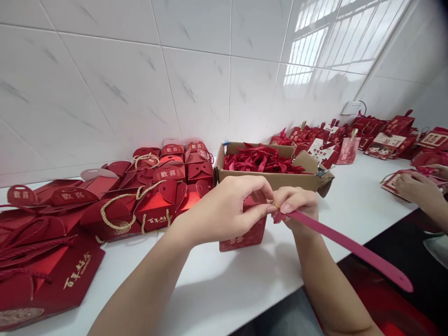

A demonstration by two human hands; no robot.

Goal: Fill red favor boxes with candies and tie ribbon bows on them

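My right hand is closed on a long pinkish-red strap, which runs out to the lower right and has a small hole near its rounded end. Thumb and fingers of my left hand pinch together at a small gold-coloured fastener, right beside the right thumb. A red gift box with pale printing stands on the white table, just behind both hands. Its top is mostly hidden by my left hand, so I cannot tell whether the fastener touches it.
An open cardboard box full of red ribbons stands behind my hands. Red gift boxes with cord handles crowd the left. More red boxes line the tiled wall. Another person's hand works at the right.
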